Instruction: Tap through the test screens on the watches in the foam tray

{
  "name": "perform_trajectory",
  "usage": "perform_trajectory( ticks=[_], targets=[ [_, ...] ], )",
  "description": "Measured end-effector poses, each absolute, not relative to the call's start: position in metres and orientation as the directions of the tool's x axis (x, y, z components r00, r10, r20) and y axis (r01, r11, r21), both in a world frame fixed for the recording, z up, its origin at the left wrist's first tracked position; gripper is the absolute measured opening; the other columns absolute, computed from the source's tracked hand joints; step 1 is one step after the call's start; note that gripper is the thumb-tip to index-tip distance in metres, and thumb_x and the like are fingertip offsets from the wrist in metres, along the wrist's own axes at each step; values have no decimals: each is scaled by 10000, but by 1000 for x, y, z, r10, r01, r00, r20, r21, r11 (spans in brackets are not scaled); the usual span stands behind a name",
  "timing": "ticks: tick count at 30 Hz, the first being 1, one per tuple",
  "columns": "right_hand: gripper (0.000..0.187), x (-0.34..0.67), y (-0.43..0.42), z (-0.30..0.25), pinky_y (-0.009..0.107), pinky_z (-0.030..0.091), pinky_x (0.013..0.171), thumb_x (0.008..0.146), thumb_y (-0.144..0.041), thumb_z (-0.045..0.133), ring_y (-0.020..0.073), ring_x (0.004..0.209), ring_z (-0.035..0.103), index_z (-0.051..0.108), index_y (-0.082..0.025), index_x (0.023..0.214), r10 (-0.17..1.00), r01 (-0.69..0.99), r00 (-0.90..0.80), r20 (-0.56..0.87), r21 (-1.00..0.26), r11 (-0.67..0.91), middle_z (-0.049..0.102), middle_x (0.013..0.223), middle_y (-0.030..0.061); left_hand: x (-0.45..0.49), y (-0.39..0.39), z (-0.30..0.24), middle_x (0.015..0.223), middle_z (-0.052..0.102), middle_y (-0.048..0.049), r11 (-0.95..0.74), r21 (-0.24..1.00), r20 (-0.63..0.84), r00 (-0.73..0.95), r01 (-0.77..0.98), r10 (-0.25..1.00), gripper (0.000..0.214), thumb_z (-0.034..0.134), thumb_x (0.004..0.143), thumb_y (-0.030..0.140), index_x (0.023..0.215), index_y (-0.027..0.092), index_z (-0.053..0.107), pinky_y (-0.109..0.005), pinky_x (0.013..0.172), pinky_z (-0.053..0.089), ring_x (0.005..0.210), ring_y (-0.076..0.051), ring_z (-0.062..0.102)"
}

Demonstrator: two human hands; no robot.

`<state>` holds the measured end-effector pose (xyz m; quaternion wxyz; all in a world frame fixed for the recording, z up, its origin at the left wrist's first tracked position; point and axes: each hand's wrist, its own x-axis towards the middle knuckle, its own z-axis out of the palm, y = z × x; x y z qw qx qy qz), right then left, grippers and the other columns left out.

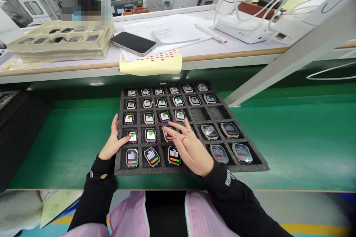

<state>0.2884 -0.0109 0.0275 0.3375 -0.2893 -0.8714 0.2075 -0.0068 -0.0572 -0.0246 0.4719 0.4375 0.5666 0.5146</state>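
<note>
A dark foam tray [250, 163] lies on the green belt, its pockets filled with several small smartwatch bodies with lit screens. My left hand [114, 141] rests on the tray's left edge, thumb touching a purple-rimmed watch [132, 136] in the first column. My right hand [189, 144] hovers flat over the middle pockets, fingers spread, fingertips above a watch [167, 134] in the fourth row. Neither hand holds anything. Two pockets [208, 113] in the third row are empty.
A green conveyor belt [292, 144] runs left to right. Behind it, a white shelf carries a beige tray [58, 46] of parts, a phone [132, 43], papers, a pen, a yellow label sheet [151, 63] and white devices with cables. A slanted metal bar [280, 59] crosses on the right.
</note>
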Motion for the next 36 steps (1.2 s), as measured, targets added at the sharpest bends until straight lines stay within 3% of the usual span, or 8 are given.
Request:
perform_trajectory(
  ticks=[4, 7, 14, 23, 31, 36],
  targets=[
    [390, 320, -8, 28, 728, 143, 1211, 1124, -195, 305, 310, 1304, 534, 606, -164, 1371, 707, 451, -530, 469, -550, 703, 665, 1291, 93, -5, -58, -26, 1595, 387, -106, 61, 998, -66, -201, -32, 977, 953, 712, 829, 348, 1619, 274, 183, -464, 1234, 292, 1456, -314, 400],
    [387, 326, -10, 29, 732, 138, 1210, 1129, -205, 310, 310, 1299, 538, 613, -168, 1367, 715, 456, -521, 467, -556, 695, 671, 1279, 92, -4, -57, -27, 1618, 366, -90, 35, 998, -45, -226, -45, 973, 927, 704, 816, 300, 1609, 265, 225, -451, 1243, 278, 1488, -307, 351],
    [440, 281, -18, 29, 726, 208, 1201, 1123, -197, 285, 333, 1288, 542, 681, -86, 1280, 611, 344, -676, 412, -556, 756, 703, 1184, 142, -1, -53, -31, 1595, 407, -90, 5, 997, -25, -283, -72, 959, 884, 711, 787, 318, 1571, 238, 311, -437, 1222, 321, 1484, -314, 359],
    [458, 248, -21, 27, 696, 238, 1207, 1101, -156, 291, 339, 1282, 544, 738, -95, 1177, 536, 283, -724, 435, -521, 805, 702, 1188, 138, 4, -48, -30, 1485, 539, -87, -18, 994, -23, -364, -108, 931, 679, 656, 835, 346, 1473, 227, 455, -435, 1142, 425, 1408, -320, 464],
    [451, 251, -17, 24, 710, 215, 1206, 1095, -159, 282, 323, 1308, 527, 680, -102, 1302, 573, 328, -709, 411, -527, 784, 691, 1220, 144, 5, -49, -27, 1478, 541, -74, 1, 993, -45, -383, -114, 923, 634, 657, 844, 386, 1440, 245, 491, -433, 1163, 396, 1422, -311, 443],
    [422, 292, -7, 29, 702, 166, 1218, 1119, -230, 298, 305, 1318, 530, 637, -163, 1361, 687, 410, -577, 442, -571, 711, 664, 1292, 109, 6, -49, -26, 1527, 501, -70, 14, 990, -68, -390, -138, 918, 632, 640, 855, 407, 1443, 233, 489, -414, 1182, 373, 1456, -302, 404]
  ],
)
